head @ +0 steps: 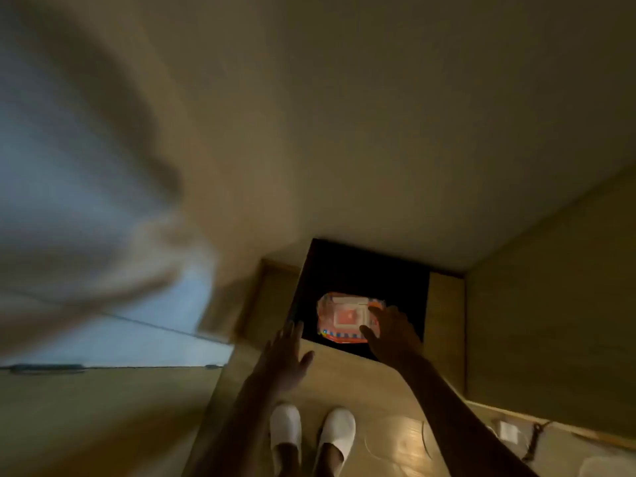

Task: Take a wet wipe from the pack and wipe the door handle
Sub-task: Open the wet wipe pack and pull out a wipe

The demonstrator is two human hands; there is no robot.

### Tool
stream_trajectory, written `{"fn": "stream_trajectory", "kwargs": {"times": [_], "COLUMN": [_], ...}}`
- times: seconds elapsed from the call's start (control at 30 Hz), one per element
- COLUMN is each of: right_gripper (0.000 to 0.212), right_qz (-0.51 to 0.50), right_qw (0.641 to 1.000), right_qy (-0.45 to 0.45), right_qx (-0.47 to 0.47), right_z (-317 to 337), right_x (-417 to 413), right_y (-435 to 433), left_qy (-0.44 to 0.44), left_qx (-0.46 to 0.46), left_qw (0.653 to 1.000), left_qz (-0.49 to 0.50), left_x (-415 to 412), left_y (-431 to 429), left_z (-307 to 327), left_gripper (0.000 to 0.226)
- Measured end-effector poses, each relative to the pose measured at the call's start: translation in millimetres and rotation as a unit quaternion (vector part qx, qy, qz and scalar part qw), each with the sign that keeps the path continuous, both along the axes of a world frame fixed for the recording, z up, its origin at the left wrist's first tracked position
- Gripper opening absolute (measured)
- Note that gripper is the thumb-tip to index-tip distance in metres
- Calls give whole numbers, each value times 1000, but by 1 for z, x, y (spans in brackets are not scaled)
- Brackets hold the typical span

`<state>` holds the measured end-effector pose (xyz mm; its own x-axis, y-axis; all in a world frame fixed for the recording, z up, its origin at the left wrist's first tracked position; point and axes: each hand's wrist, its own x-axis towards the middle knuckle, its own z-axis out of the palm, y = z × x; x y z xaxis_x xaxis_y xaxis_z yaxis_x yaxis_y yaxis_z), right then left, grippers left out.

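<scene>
The wipe pack [340, 321] is lying flat on a black surface [361, 266]; whether that is a low tabletop or a mat is not clear from above. The pack's long axis is running left to right across the view, tilted a little. Its white-framed lid flap [347, 313] is facing up in the middle.

The right hand [392, 335] is much the nearer of the two. It is resting over the right end of the pack with its fingers spread. The fingertips are touching the pack just right of the flap, and the thumb is lying along the pack's near edge. The fingers are not curling round anything yet.

The left hand [285, 356] is hovering to the left of the pack, a little nearer the person than it, with fingers straight and palm down. It is holding nothing and is not touching the pack.

The flap appears to be lying shut, with no wipe showing through it, so the pack's contents are hidden. Judging from this, the next move is lifting the flap with the right hand, probably with the left hand steadying the pack's left end.

Below the pack in the view, a pair of white slippers [285, 425] is standing on the wooden floor [344, 376]. Left of the pack everything is blurring out, and no door handle is recognisable.
</scene>
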<state>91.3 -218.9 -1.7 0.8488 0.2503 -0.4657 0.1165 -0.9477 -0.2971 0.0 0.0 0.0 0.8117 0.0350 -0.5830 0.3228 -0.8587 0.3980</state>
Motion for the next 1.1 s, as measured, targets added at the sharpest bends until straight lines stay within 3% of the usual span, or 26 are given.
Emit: {"fn": "stream_trajectory", "kwargs": {"times": [0.13,0.4,0.6,0.97,1.1], "right_gripper": [40,15,25,38,40], "right_qz": [-42,-30,-22,34,49], "right_qw": [998,986,988,975,979], "right_qy": [-32,-155,-151,-216,-198], "right_qx": [43,47,37,28,29], "right_z": [-61,-162,-186,-181,-188], "right_x": [14,17,17,17,20], "right_y": [9,23,19,21,19], "left_qy": [-11,-143,-218,-166,-140], "left_qx": [16,-46,-64,33,28], "left_qw": [1000,989,974,984,988], "left_qz": [-14,5,-8,-54,-60], "left_x": [32,60,60,83,94], "left_y": [-10,-34,-40,-39,-37], "left_z": [-64,-162,-190,-201,-203], "left_gripper": [70,65,65,91,98]}}
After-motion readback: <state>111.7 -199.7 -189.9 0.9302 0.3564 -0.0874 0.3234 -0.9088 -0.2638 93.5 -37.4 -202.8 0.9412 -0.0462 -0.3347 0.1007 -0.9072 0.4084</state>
